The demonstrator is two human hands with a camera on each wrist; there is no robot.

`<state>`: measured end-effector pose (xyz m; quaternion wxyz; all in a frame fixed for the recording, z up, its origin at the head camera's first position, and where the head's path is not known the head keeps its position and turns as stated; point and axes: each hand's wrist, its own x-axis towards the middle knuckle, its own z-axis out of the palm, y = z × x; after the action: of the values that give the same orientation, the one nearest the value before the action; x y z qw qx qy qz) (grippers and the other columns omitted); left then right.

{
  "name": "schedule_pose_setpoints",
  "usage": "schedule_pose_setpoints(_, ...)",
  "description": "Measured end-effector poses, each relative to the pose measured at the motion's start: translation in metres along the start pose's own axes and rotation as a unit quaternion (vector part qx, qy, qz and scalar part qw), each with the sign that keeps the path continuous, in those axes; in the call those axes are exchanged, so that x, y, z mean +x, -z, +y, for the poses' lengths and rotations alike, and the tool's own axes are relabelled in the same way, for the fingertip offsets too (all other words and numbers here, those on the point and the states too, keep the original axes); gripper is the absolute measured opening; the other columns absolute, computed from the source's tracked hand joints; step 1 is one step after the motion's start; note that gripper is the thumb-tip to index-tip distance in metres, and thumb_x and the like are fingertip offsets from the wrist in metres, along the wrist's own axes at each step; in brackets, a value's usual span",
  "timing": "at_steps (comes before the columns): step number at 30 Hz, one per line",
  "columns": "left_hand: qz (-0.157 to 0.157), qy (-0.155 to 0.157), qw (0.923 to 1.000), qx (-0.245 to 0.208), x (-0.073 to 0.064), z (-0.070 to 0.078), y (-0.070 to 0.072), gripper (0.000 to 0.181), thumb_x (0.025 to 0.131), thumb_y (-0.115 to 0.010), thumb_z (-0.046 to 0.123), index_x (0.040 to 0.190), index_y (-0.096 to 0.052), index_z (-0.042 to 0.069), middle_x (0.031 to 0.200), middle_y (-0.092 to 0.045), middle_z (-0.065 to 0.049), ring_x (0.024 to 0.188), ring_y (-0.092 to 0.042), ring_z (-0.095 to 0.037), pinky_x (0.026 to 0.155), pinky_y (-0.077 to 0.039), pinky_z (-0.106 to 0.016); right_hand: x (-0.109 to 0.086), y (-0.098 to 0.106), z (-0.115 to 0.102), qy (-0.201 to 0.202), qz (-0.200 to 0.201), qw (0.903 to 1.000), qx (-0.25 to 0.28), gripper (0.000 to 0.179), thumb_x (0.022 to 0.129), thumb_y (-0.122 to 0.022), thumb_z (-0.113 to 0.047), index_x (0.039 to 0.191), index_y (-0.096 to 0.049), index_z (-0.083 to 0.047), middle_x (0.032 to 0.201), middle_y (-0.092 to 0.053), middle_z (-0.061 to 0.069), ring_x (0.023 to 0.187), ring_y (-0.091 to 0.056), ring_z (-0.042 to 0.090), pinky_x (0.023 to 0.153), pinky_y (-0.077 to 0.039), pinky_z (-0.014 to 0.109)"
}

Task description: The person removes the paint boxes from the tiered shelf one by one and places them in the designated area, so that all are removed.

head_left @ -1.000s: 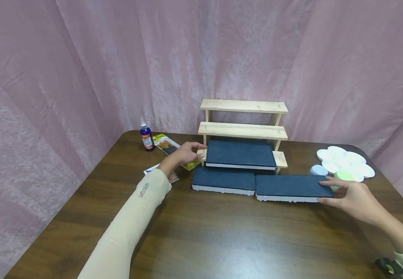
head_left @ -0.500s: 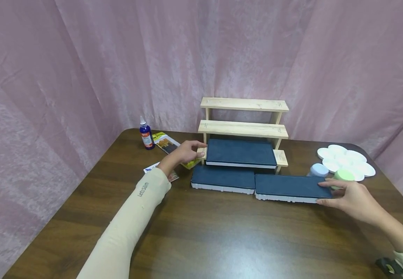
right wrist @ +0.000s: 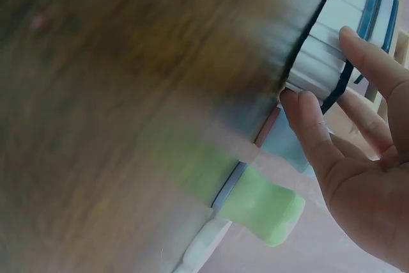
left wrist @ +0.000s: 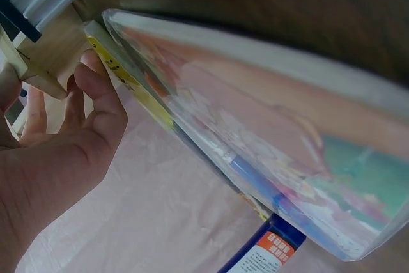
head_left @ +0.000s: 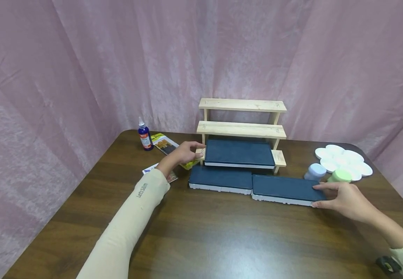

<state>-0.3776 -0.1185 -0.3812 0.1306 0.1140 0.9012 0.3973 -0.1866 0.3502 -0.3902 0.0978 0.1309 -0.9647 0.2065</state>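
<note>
Here on the table [head_left: 222, 232], the right hand [head_left: 349, 200] is pinching the right end of the right-hand case [head_left: 285, 188], thumb pressing its near white side, fingers reaching over its dark blue top. That case is stretching away leftward from the grip, lying flat on the near side of the wooden stand [head_left: 242, 130]. Over to the left and farther off, the left hand [head_left: 185, 152] is gripping the left end of the stand's lowest step [head_left: 279, 158], thumb and fingers closing narrowly around the wood; how firmly, the dim wrist view isn't really telling. So the right-hand case is sitting right in one hand and well apart from the other. Between the hands, an upper case [head_left: 239, 152] is resting on that lowest step, and a left-hand case [head_left: 220, 177] is lying below it, just beside the gripped one. Beyond the right hand, a blue jar [head_left: 315, 171] and a green jar [head_left: 339, 176] are standing near the white palette [head_left: 344, 159]. Past the left hand, a yellow packet [head_left: 164, 142] is lying near a blue bottle [head_left: 146, 139], and a picture packet [left wrist: 255, 107] is peeking out beside the left forearm.
</note>
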Motion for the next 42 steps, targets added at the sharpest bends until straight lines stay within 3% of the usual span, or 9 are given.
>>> schedule_pose_setpoints(2,-0.004,0.004,1.0,-0.003,0.0002,0.0002,-0.0001,0.041,0.096,-0.067,0.023,0.137,-0.061,0.024,0.126,-0.059,-0.012,0.064,-0.049,-0.016,0.053,-0.042,-0.027,0.0008,-0.001,0.0007,0.002,-0.007,1.0,-0.001,0.054,0.067,-0.091,-0.038,0.108,-0.076,-0.006,0.092,-0.064,0.005,0.078,-0.052,0.013,0.065,-0.043,0.025)
schedule_pose_setpoints(7,-0.013,0.004,0.9998,-0.012,0.0003,0.0013,-0.0005,0.041,0.097,-0.066,0.021,0.138,-0.06,0.023,0.123,-0.06,-0.014,0.046,-0.035,-0.01,0.044,-0.034,-0.025,0.0018,-0.0018,0.0023,0.006,-0.009,0.9999,0.002,0.054,0.066,-0.092,-0.037,0.106,-0.077,-0.005,0.094,-0.064,0.007,0.089,-0.066,0.03,0.067,-0.049,0.029)
schedule_pose_setpoints(10,-0.008,0.003,0.9999,-0.013,-0.0004,0.0019,-0.0003,0.041,0.096,-0.067,0.02,0.137,-0.061,0.023,0.125,-0.058,-0.012,0.047,-0.036,-0.01,0.044,-0.034,-0.024,0.0027,-0.002,0.0027,0.007,-0.01,0.9999,0.008,0.054,0.066,-0.092,-0.037,0.106,-0.077,-0.004,0.094,-0.064,0.009,0.09,-0.068,0.034,0.067,-0.05,0.029)
schedule_pose_setpoints(16,-0.008,0.011,0.9998,-0.016,-0.0015,0.0017,-0.0003,0.041,0.096,-0.067,0.021,0.137,-0.061,0.024,0.107,-0.062,-0.015,0.049,-0.039,-0.01,0.044,-0.034,-0.025,0.0027,-0.0027,0.0018,0.002,-0.016,0.9998,0.009,0.055,0.066,-0.092,-0.037,0.107,-0.076,-0.003,0.095,-0.064,0.011,0.09,-0.068,0.034,0.067,-0.051,0.029)
schedule_pose_setpoints(22,-0.005,0.009,0.9999,-0.012,-0.0041,0.0029,-0.0001,0.041,0.096,-0.067,0.022,0.137,-0.061,0.024,0.126,-0.057,-0.013,0.051,-0.04,-0.011,0.046,-0.036,-0.026,0.0033,-0.0036,0.0015,0.014,-0.003,0.9999,0.003,0.052,0.067,-0.092,-0.034,0.105,-0.076,-0.002,0.092,-0.063,0.009,0.084,-0.067,0.028,0.063,-0.049,0.027)
schedule_pose_setpoints(28,-0.007,0.013,0.9999,-0.008,-0.0063,0.0054,0.0011,0.042,0.097,-0.065,0.023,0.139,-0.059,0.025,0.113,-0.061,-0.012,0.05,-0.038,-0.011,0.048,-0.036,-0.027,0.0052,-0.0044,0.0016,0.013,0.006,0.9998,-0.017,0.052,0.066,-0.092,-0.035,0.104,-0.077,-0.002,0.084,-0.062,0.004,0.071,-0.046,0.014,0.058,-0.04,0.024)
schedule_pose_setpoints(33,-0.013,0.012,0.9998,-0.01,-0.0043,0.0045,0.0012,0.042,0.097,-0.065,0.023,0.139,-0.059,0.024,0.119,-0.06,-0.013,0.05,-0.039,-0.011,0.048,-0.036,-0.027,0.005,-0.0032,0.0004,-0.003,-0.014,0.9999,-0.006,0.056,0.067,-0.092,-0.036,0.106,-0.075,0.001,0.088,-0.064,0.009,0.078,-0.064,0.023,0.059,-0.044,0.025)
schedule_pose_setpoints(35,-0.012,0.013,0.9998,-0.012,-0.0037,0.0041,0.0011,0.042,0.097,-0.066,0.023,0.138,-0.06,0.024,0.117,-0.06,-0.011,0.049,-0.039,-0.011,0.047,-0.036,-0.027,0.0051,-0.0028,-0.0002,-0.009,-0.021,0.9997,-0.002,0.057,0.068,-0.091,-0.036,0.107,-0.075,0.002,0.09,-0.065,0.011,0.084,-0.068,0.029,0.06,-0.046,0.026)
schedule_pose_setpoints(42,-0.015,0.022,0.9994,-0.021,-0.0014,0.0029,0.001,0.042,0.097,-0.066,0.022,0.138,-0.06,0.025,0.093,-0.062,-0.015,0.049,-0.038,-0.01,0.045,-0.033,-0.026,0.0058,-0.0016,-0.0025,-0.019,-0.016,0.9997,-0.006,0.054,0.069,-0.091,-0.036,0.105,-0.076,0.001,0.088,-0.069,0.012,0.074,-0.055,0.017,0.056,-0.039,0.025)
